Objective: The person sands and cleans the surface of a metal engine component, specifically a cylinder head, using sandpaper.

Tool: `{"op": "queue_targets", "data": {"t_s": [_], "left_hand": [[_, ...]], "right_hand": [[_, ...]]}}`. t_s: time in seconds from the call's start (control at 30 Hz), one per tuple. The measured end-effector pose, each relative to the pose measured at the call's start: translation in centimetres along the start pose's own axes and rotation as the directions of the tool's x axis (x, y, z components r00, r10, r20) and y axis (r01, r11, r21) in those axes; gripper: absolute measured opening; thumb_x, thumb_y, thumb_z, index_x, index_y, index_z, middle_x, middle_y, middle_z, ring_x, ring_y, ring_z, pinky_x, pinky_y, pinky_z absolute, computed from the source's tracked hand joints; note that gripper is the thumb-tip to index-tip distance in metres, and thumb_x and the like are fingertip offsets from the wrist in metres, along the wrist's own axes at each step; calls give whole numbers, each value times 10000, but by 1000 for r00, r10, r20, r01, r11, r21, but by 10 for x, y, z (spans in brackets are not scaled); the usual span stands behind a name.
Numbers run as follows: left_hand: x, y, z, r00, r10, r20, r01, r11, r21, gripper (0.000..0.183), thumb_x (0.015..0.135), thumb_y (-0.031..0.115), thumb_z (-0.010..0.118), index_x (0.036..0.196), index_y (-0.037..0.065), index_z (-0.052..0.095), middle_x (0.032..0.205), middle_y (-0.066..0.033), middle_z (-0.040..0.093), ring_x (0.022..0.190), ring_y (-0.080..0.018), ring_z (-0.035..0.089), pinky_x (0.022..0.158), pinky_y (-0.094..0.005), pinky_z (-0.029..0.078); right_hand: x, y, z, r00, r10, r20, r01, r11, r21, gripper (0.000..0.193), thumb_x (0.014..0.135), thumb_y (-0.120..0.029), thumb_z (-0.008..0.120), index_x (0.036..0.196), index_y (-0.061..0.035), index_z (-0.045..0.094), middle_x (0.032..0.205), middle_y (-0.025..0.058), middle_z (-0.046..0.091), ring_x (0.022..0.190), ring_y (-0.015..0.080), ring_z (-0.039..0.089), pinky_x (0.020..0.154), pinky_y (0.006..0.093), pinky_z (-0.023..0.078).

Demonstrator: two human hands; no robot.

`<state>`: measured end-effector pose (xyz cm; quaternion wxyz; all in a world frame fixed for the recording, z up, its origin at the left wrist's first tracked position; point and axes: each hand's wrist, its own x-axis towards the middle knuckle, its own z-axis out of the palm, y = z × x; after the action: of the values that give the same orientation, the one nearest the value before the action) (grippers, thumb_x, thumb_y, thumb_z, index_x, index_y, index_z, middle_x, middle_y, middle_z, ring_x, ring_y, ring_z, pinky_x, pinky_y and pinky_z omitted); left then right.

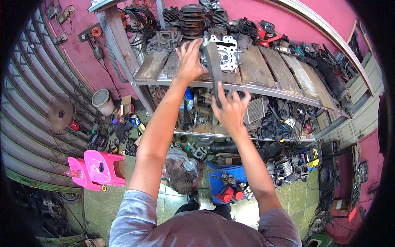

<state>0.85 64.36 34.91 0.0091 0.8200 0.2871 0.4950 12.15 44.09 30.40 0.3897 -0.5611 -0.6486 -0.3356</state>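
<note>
On the wooden shelf boards stands a silver engine cylinder head [230,57], its flat face with a round opening turned toward me. My left hand [190,61] grips its left side, fingers at the upper edge and thumb lower down. In front of its left part runs a long, flat dark grey bar [213,66], close to upright. My right hand [232,108] holds the bar's lower end, index finger stretched along it and the other fingers slightly blurred. Whether the bar touches the cylinder head I cannot tell.
Used engine parts and a stack of dark round parts [192,20] line the shelf's back. Below, a lower shelf [205,132] holds more parts. A blue tray [216,181] with red-capped items, a grey rag [181,175] and a pink stool [103,168] are on the floor.
</note>
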Motion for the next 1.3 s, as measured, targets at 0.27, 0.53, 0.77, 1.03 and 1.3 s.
{"op": "queue_targets", "data": {"t_s": [0.27, 0.53, 0.77, 1.03, 1.3], "left_hand": [[-1, 12, 3, 1000, -14, -3, 14, 1000, -17, 1183, 448, 207, 952, 1509, 132, 435, 1539, -53, 464, 1425, -408, 372, 1182, -736, 219], [0, 5, 6, 999, 8, -37, -7, 1000, 15, 1162, 462, 160, 927, 1507, 137, 418, 1534, -56, 454, 1420, -413, 367, 1154, -794, 209], [-7, 14, 6, 995, 55, -83, -61, 995, -77, 1131, 486, 155, 909, 1508, 127, 426, 1540, -56, 449, 1414, -437, 351, 1177, -766, 169], [-15, 20, 10, 990, 56, -132, -69, 993, -98, 1114, 513, 179, 911, 1517, 141, 431, 1559, -48, 439, 1437, -465, 327, 1158, -787, 176], [-7, 21, 4, 998, -58, -17, 59, 996, 61, 1122, 542, 187, 918, 1545, 191, 414, 1568, -4, 426, 1467, -468, 283, 1136, -832, 153]], "right_hand": [[30, 11, -11, 995, 90, -48, -90, 996, 20, 578, 837, -226, 787, 1385, -103, 653, 628, 51, 654, 782, 221, 630, 1026, 554, 345], [-30, 2, -16, 992, 110, 58, -115, 989, 90, 558, 796, -219, 803, 1334, -103, 710, 619, 33, 653, 729, 188, 610, 1020, 512, 353], [47, 15, 3, 998, 24, -55, -27, 999, -43, 521, 855, -246, 769, 1353, -112, 695, 704, 60, 680, 766, 218, 644, 1013, 524, 364], [15, 14, -23, 997, 68, -24, -68, 998, -2, 623, 821, -237, 793, 1415, -121, 644, 651, 38, 664, 794, 216, 619, 995, 546, 339], [-44, 18, -5, 992, 95, 85, -101, 992, 77, 619, 829, -216, 777, 1425, -142, 627, 781, 67, 755, 982, 229, 702, 1115, 674, 252]]}}
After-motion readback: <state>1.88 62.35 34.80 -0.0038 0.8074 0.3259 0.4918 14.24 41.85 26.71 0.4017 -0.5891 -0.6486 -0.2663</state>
